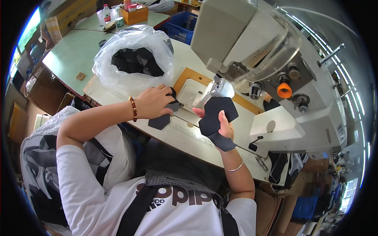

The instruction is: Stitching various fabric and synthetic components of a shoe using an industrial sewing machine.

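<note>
My right hand [225, 128] holds up a dark fabric piece [217, 114] with angled corners, the thumb pressed across its front. The lower end of the piece hangs over the wrist, just in front of the sewing machine's [236, 70] needle area. My left hand [151, 101] is closed over another dark fabric piece [173, 105] on the machine bed, to the left of the needle plate [191, 92]; its fingertips are partly hidden by the cloth. Below that hand, one more dark piece [159, 122] lies at the table edge.
Behind my left hand stands a clear plastic bag [104, 72] of dark pieces. A sack [122, 145] of grey and black cloth is at my left. Farther back are a green table [67, 59], an orange-brown box [135, 16], bottles [106, 14] and a blue crate [179, 26].
</note>
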Tool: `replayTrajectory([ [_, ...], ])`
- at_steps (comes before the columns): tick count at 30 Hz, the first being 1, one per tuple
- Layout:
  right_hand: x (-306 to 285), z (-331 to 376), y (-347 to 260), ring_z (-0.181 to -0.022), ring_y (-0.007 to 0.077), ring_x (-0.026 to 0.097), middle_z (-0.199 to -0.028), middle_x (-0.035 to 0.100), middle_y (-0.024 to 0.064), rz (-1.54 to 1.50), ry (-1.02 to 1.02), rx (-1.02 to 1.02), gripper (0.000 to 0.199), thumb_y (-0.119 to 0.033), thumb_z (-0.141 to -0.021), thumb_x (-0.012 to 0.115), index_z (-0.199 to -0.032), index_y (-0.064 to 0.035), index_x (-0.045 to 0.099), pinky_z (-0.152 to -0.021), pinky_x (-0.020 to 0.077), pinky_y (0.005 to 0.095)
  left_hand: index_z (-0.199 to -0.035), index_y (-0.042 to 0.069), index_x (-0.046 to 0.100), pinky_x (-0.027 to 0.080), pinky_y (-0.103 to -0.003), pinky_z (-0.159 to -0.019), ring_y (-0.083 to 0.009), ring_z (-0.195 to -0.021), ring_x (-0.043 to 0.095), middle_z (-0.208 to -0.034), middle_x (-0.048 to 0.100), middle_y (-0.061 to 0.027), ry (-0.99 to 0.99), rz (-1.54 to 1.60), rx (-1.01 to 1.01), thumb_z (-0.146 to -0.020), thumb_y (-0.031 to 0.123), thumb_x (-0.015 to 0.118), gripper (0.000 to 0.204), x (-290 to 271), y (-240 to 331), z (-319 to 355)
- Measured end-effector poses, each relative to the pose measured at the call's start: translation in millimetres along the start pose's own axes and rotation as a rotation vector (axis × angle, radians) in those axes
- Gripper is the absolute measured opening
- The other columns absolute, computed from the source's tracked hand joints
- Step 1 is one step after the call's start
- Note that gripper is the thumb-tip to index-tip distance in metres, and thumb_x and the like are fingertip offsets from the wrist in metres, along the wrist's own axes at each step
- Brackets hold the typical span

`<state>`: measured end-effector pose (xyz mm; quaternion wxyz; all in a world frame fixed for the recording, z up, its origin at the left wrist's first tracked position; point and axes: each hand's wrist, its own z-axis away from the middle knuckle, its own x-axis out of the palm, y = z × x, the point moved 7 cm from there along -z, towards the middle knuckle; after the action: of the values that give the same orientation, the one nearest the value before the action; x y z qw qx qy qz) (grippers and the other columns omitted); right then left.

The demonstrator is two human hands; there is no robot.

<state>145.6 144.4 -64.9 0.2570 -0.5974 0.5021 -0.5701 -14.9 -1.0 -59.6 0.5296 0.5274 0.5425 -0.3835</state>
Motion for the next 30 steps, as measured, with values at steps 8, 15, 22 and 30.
replayTrajectory([
  [8, -3, 10, -2, -0.116, 0.0232, 0.064, -0.132, 0.066, 0.0216, 0.045, 0.081, -0.010, 0.068, -0.055, -0.112, 0.032, -0.146, 0.0010, 0.048, -0.104, 0.0496, 0.0373, -0.121, 0.000, 0.069, 0.054, -0.040, -0.096, -0.0293, -0.107, 0.072, -0.113, 0.075, -0.0165, -0.180, 0.671, 0.042, -0.098, 0.037, 0.070, 0.044, -12, 81, -13],
  [15, -11, 5, 32, -0.117, 0.0241, 0.066, -0.131, 0.067, 0.0166, 0.110, 0.173, 0.129, 0.067, -0.055, -0.112, 0.034, -0.142, 0.0015, 0.054, -0.101, 0.0513, 0.0364, -0.129, 0.000, 0.064, 0.057, -0.036, -0.092, -0.0208, -0.102, 0.072, -0.123, 0.073, -0.0113, -0.271, 1.239, -0.329, -0.096, 0.026, 0.074, 0.044, 3, 64, -3],
  [22, -12, -7, 63, -0.072, 0.0049, 0.057, -0.091, 0.069, -0.0007, 0.370, -0.243, 0.486, 0.028, -0.013, -0.093, 0.078, -0.116, 0.0013, 0.071, -0.060, 0.0452, 0.0236, -0.129, 0.006, 0.066, 0.052, -0.048, -0.097, -0.0375, -0.114, 0.067, -0.117, 0.071, -0.0176, -0.452, 0.162, -0.103, -0.092, 0.036, 0.076, 0.049, -68, 3, 87],
  [30, -49, -32, 71, -0.087, 0.0091, 0.065, -0.099, 0.072, 0.0039, 0.678, -0.453, 0.630, 0.041, -0.004, -0.086, 0.079, -0.123, 0.0049, 0.066, -0.075, 0.0525, 0.0241, -0.092, 0.007, 0.081, 0.057, -0.048, -0.080, -0.0374, -0.088, 0.072, -0.089, 0.076, -0.0147, -0.946, -0.051, -0.548, -0.082, 0.034, 0.079, 0.029, -96, -25, 258],
])
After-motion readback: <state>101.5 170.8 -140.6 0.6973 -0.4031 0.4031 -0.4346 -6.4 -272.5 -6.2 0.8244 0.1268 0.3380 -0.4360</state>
